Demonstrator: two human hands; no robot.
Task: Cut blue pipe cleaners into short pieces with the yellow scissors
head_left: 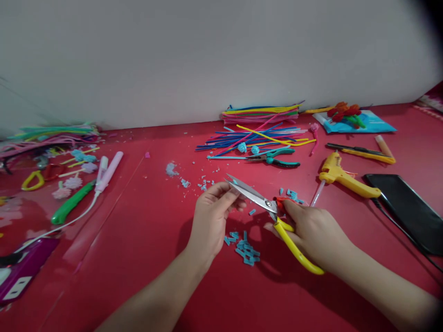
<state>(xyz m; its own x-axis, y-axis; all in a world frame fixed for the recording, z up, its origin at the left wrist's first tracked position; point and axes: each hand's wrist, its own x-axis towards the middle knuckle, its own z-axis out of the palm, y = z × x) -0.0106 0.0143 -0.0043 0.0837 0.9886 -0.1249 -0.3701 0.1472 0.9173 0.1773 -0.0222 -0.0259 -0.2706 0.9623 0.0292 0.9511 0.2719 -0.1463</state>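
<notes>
Keeping the pinching fingertips of the left hand [212,214] clear of the yellow-handled scissors [255,196], gripped in the right hand [316,230], seems wise: those fingertips apparently hold a small blue piece [235,181], partly hidden, right at the blades.

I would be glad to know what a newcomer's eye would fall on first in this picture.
Probably the yellow-handled scissors in the right hand, over the red table, with their tips near the left hand. Next might come the yellow glue gun to the right, and the bundle of colourful pipe cleaners at the back.
</notes>
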